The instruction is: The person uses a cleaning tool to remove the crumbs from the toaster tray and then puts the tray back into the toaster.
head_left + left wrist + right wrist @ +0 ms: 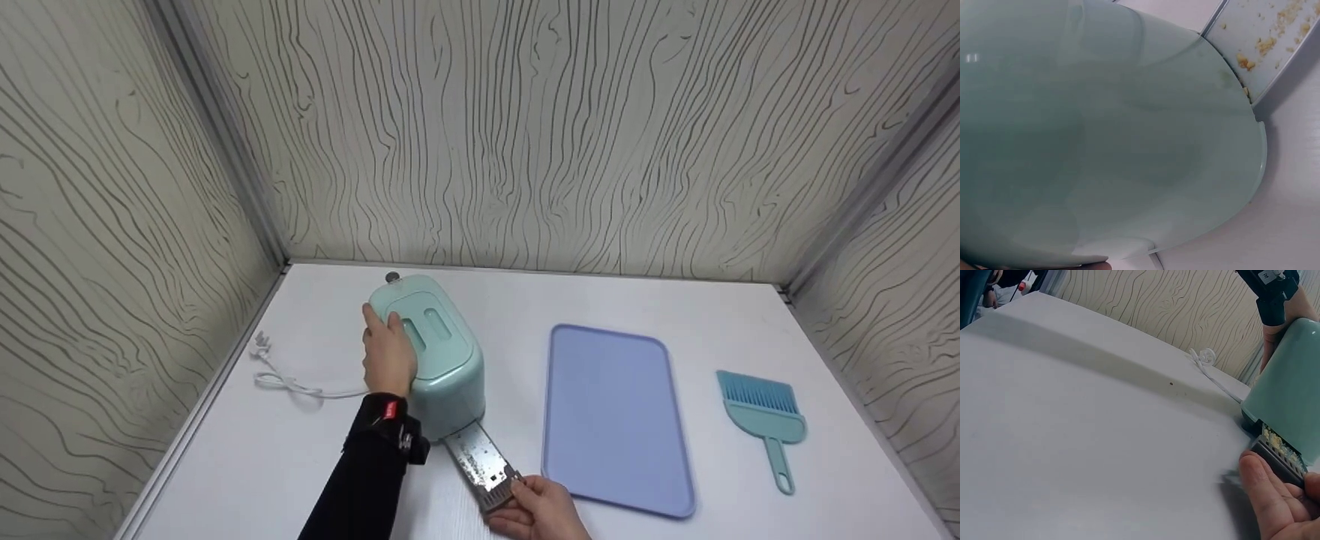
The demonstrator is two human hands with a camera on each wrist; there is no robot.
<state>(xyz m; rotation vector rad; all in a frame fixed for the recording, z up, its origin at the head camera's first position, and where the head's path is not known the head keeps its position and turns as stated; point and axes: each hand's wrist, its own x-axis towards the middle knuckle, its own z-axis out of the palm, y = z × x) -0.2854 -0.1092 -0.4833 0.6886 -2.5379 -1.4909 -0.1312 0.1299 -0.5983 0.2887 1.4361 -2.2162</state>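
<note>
A mint-green toaster [450, 397] stands left of centre, its top marked by two long recesses. My left hand [390, 356] rests against its left side and upper edge with fingers extended; in the left wrist view only a fingertip [1098, 265] shows at the bottom. From the toaster's near end sticks out a metal crumb tray [478, 457] scattered with yellowish crumbs [1266, 46]. The tray's inner end is hidden inside the toaster. My right hand [541, 508] pinches the tray's dark slotted front [1278, 464] between thumb and fingers.
A blue-purple flat tray [615, 420] lies right of the toaster. Farther right are a teal brush and dustpan set [765, 420]. The toaster's white cord and plug [281, 381] lie on the left. Patterned walls [510, 135] enclose the white table [502, 300] at the back and sides.
</note>
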